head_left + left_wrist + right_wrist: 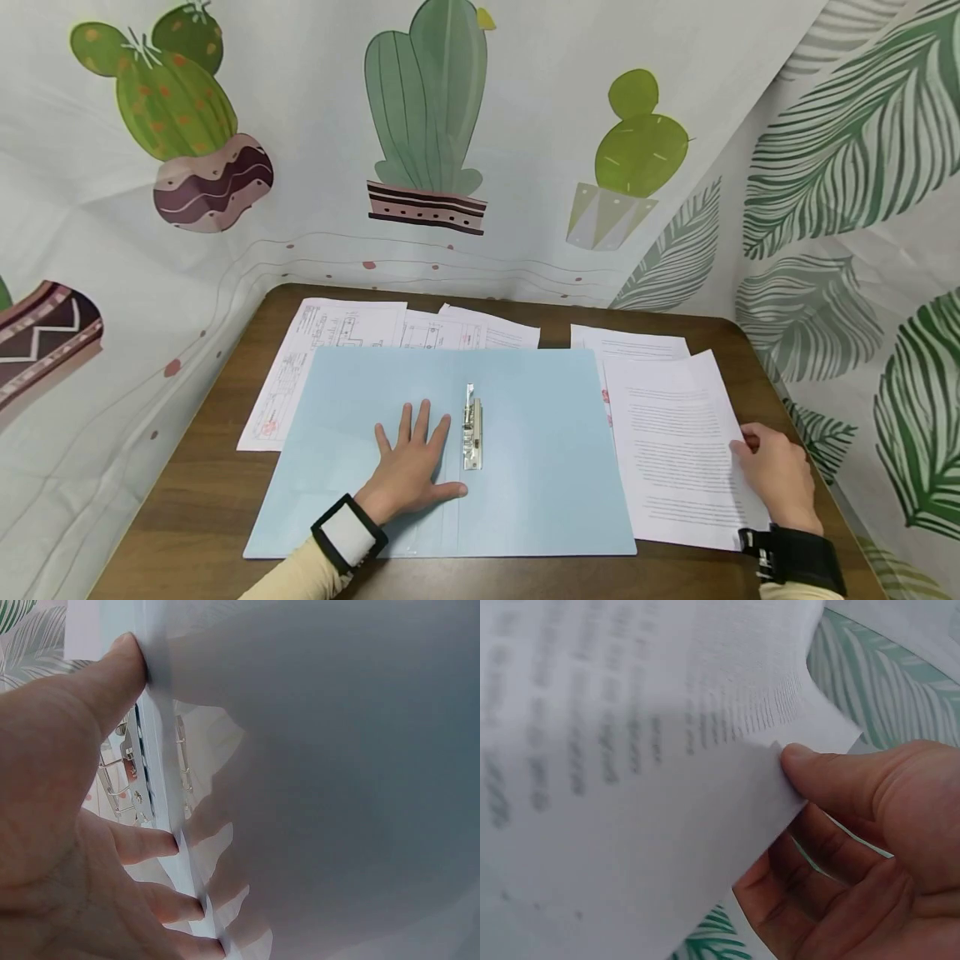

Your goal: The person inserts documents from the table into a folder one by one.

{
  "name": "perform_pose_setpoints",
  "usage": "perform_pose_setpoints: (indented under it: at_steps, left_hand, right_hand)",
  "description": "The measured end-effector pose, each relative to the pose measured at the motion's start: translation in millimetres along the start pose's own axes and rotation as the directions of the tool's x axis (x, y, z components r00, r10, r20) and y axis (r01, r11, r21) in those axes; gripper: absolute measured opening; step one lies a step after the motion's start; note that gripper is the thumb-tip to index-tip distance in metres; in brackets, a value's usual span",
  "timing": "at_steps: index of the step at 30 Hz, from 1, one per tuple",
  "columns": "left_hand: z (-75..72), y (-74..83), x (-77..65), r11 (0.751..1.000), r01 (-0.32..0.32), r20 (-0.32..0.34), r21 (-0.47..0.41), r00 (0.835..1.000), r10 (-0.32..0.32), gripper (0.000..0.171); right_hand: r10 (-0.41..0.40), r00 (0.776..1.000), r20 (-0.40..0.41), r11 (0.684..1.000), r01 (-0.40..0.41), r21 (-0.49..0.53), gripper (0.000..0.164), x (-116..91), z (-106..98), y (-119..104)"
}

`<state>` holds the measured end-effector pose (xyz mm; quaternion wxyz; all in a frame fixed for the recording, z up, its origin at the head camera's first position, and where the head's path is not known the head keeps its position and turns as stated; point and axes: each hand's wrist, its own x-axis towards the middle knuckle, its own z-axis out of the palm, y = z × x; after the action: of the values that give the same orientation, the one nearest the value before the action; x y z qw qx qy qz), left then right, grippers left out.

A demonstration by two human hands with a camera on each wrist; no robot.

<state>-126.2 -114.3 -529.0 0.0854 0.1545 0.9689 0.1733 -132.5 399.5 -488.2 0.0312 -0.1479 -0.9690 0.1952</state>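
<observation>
A light blue file folder (547,433) lies spread flat across the desk, with a metal lever clip (472,429) near its middle fold. My left hand (408,471) rests on the folder just left of the clip, fingers spread; the left wrist view shows its fingertips (169,841) touching the folder surface. On the right, my right hand (776,475) pinches the right edge of a printed sheet (678,450) between thumb and fingers. That sheet (667,825) bends up a little at the pinched edge in the right wrist view.
Sheets with drawings (277,375) and a red stamp stick out from under the folder's left and top edges. Another printed page (630,340) lies behind the held sheet. A brown wooden desk (180,492) carries everything, with a cactus-patterned cloth (525,150) hanging behind it.
</observation>
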Motion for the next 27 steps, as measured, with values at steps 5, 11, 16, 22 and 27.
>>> perform_pose_setpoints:
  at_steps: [5, 11, 16, 22, 27]
  left_hand:
    - [-1.1, 0.8, -1.4, 1.0, 0.001, 0.0, 0.0, 1.0, -0.001, 0.109]
    - [-2.3, 1.6, -1.8, 1.0, -0.002, -0.001, -0.012, 1.0, 0.002, 0.109]
    - [-1.9, 0.6, -1.7, 1.0, 0.0, -0.004, 0.003, 1.0, 0.0, 0.109]
    - [0.3, -0.6, -1.3, 1.0, 0.005, -0.002, 0.003, 1.0, -0.005, 0.11]
    - [1.6, -1.2, -0.5, 1.0, 0.006, -0.007, 0.004, 1.0, -0.006, 0.111]
  right_hand:
    - [-0.086, 0.992, -0.091, 0.996, 0.085, -0.015, 0.02, 2, -15, -4]
    - [-0.221, 0.956, -0.194, 0.975, 0.215, -0.051, 0.017, 2, -47, -15]
    - [-0.288, 0.916, -0.279, 0.957, 0.284, -0.056, 0.018, 1, -78, -28]
    - [-0.299, 0.883, -0.363, 0.954, 0.285, -0.092, 0.018, 1, -102, -39]
    - [-0.313, 0.862, -0.4, 0.95, 0.29, -0.117, 0.017, -1, -117, -41]
